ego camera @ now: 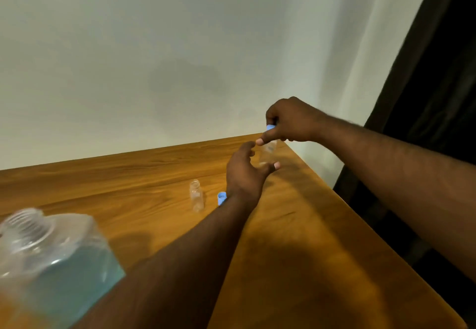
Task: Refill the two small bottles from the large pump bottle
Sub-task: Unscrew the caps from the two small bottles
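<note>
Near the frame's center right, I see the right hand (293,120) pinching a blue cap (270,127) atop a small clear bottle (268,152). The left hand (246,171) curls loosely around that bottle's base. A second small bottle (197,194) stands uncapped on the wooden table (296,251), another blue cap (221,198) beside it. The large bottle (49,259), with blue liquid, sits lower left, its neck open.
</note>
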